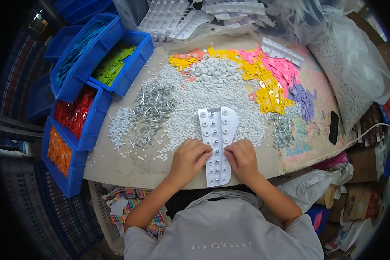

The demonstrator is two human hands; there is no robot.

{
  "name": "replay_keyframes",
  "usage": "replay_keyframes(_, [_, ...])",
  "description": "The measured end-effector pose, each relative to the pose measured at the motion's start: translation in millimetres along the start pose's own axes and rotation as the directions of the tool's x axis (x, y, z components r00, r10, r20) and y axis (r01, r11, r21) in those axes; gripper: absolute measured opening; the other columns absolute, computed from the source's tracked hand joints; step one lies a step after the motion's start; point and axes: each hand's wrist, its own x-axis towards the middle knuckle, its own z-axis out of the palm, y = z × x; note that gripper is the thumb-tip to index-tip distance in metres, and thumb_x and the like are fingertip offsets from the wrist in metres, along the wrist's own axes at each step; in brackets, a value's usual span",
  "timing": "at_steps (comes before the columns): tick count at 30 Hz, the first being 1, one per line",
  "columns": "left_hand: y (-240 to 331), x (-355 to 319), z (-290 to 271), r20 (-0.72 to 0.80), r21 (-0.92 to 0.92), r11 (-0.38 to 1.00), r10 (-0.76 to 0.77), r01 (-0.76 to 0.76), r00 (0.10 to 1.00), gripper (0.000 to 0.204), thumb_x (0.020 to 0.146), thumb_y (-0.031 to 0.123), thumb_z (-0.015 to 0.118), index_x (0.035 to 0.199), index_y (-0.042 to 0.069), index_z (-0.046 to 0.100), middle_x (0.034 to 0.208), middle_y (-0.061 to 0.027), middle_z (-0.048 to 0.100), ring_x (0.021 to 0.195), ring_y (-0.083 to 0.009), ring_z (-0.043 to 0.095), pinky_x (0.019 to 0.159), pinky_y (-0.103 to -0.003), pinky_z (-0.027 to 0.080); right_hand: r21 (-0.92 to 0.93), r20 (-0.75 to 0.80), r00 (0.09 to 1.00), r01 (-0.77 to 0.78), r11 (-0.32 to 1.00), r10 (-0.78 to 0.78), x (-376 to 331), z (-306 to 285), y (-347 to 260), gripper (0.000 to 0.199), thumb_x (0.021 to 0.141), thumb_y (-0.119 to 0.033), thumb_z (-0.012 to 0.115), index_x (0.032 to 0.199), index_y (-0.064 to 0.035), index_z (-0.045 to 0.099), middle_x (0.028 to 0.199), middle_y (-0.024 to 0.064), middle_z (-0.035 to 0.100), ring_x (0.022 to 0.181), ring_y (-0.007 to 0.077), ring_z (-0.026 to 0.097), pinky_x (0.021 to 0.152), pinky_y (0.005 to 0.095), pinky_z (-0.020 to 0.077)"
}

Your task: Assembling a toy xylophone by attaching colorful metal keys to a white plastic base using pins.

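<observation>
On the table's near edge lies a long white plastic holder, rounded on one side. Metal pins run down its middle, and small white round caps line both sides. My left hand is closed in a pinch over the holder's left side. Opposite it, my right hand pinches at the right side, level with the left. Both sets of fingertips touch or hover close to the caps; anything between them is too small to make out. Just beyond the holder spreads a heap of white round pieces.
Metal pins lie heaped at left, and more screws at right. Yellow, pink and purple flat pieces curve around the far right. Blue bins stand left. A black phone-like object and a full clear sack are right.
</observation>
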Motion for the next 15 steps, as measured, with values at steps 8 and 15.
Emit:
replay_keyframes(8, [-11,-3,2,-0.056,-0.036,0.995,0.094,-0.096,0.994,0.006,0.081,0.006,0.075,0.085,0.004,0.071,0.078,-0.0059,0.064,0.073,-0.0241,0.059,0.068,-0.036,0.047,0.03,0.0,1.0,0.005,1.0,-0.005,-2,2,4,0.018,0.078,-0.003,0.076,0.09,-0.0048,0.063,0.083,0.0086,0.059,0.081,0.0291,0.056,0.072,0.0399,0.044])
replay_keyframes(15, [-49,100,-38,-0.288,0.133,0.991,0.052,-0.014,0.956,0.011,0.088,0.006,0.068,0.097,0.003,0.072,0.09,-0.0128,0.067,0.087,-0.0306,0.064,0.08,-0.04,0.049,0.043,-0.026,0.999,0.025,0.999,-0.024,-2,0,5,0.018,0.078,-0.002,0.076,0.091,-0.0045,0.064,0.082,0.009,0.059,0.079,0.029,0.056,0.072,0.0398,0.0438])
